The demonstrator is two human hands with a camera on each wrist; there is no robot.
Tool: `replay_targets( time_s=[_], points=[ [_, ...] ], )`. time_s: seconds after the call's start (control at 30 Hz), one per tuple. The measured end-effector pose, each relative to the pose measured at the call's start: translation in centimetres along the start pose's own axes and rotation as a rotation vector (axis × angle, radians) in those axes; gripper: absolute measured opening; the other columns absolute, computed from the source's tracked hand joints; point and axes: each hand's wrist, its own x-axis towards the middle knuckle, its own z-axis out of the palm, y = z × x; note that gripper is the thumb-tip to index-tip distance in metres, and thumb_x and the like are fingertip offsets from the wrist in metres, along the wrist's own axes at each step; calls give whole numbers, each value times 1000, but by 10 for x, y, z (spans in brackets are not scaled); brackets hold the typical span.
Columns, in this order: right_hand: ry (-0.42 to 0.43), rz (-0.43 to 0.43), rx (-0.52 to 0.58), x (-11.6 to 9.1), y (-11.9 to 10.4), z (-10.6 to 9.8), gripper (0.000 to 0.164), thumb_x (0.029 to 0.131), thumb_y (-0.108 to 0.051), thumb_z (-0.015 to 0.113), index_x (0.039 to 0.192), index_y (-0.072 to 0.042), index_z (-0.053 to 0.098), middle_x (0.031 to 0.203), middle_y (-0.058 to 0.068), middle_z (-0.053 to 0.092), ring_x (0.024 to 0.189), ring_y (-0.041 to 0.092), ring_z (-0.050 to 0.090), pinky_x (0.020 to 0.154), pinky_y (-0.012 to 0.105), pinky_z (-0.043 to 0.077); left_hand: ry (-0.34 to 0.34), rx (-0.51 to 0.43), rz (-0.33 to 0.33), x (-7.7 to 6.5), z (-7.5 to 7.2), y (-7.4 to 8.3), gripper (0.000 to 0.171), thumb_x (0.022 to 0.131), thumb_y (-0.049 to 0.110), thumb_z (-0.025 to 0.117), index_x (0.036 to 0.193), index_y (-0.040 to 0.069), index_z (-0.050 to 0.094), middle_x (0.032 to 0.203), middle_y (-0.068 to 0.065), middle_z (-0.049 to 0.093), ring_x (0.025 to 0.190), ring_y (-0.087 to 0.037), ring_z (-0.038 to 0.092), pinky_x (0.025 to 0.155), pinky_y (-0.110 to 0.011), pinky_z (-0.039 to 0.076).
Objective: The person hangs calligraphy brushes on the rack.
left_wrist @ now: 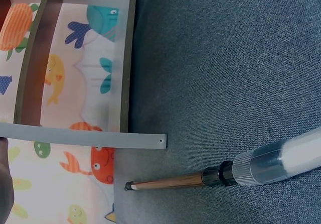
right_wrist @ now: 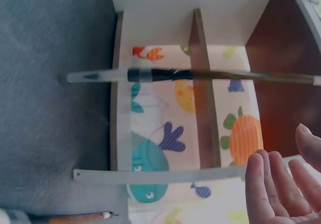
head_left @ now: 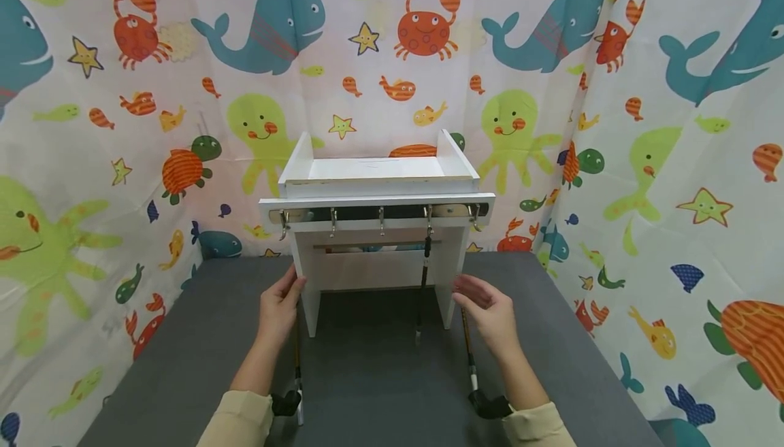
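Note:
A white wooden rack point(head_left: 376, 201) with a row of metal hooks stands on the grey table. From one hook on its right half hangs a long brush point(head_left: 424, 277), dark-handled with a clear cap at its lower end. My left hand point(head_left: 280, 304) grips the front edge of the rack's left side panel point(head_left: 306, 297) between thumb and fingers; only a sliver of it enters the left wrist view. Beside the right side panel point(head_left: 452, 270) is my right hand point(head_left: 490, 311), its fingers straight and the thumb held apart, as the right wrist view shows.
A brown-handled brush point(head_left: 297, 358) with a white cap lies left of the rack's front. Another such brush point(head_left: 470, 358) lies on the right side. Dark wrist-worn devices point(head_left: 286, 403) show under both wrists. A patterned sea-animal curtain point(head_left: 380, 107) surrounds the grey table point(head_left: 380, 379).

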Motion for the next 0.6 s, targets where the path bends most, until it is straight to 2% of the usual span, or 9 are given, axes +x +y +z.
replay_targets(
  time_s=[0.1, 0.13, 0.23, 0.33, 0.47, 0.6],
  points=[
    [25, 46, -19, -3, -3, -5, 42, 85, -12, 71, 124, 0, 60, 121, 23, 63, 109, 34, 63, 78, 20, 56, 5, -13, 7, 2, 0, -2, 47, 92, 40, 57, 137, 28, 49, 139, 0, 51, 127, -19, 51, 99, -37, 45],
    [31, 52, -16, -3, 0, -7, 41, 85, -11, 71, 124, -1, 60, 121, 23, 63, 108, 32, 64, 78, 21, 57, 3, -11, 3, 0, 0, 3, 46, 93, 37, 57, 137, 26, 49, 140, -1, 51, 127, -20, 50, 99, -38, 45],
    [53, 63, -5, -1, 10, -11, 41, 84, -11, 72, 123, -3, 61, 120, 21, 64, 102, 23, 67, 77, 24, 57, 2, -7, 6, -6, -1, 17, 44, 95, 29, 57, 138, 20, 49, 139, -5, 51, 127, -23, 50, 99, -39, 45],
    [66, 90, 5, 1, 28, -16, 41, 84, -14, 73, 122, -3, 61, 119, 21, 65, 97, 13, 69, 77, 24, 57, 5, 9, 10, -6, -1, 19, 44, 95, 29, 57, 138, 19, 49, 139, -6, 51, 126, -23, 51, 99, -39, 45],
    [69, 120, -29, 3, 49, -19, 43, 84, -17, 72, 123, -4, 61, 120, 22, 64, 95, 7, 68, 77, 22, 57, 8, -5, -3, 1, -1, 5, 46, 94, 33, 58, 137, 24, 50, 138, -3, 52, 126, -21, 51, 100, -38, 45],
    [77, 129, -79, 4, 61, -21, 40, 84, -13, 73, 121, -5, 62, 118, 24, 64, 96, 15, 69, 75, 22, 57, 17, -4, -3, 6, 0, -10, 48, 90, 44, 59, 136, 31, 51, 137, 2, 53, 125, -15, 52, 99, -34, 46]
  ],
)
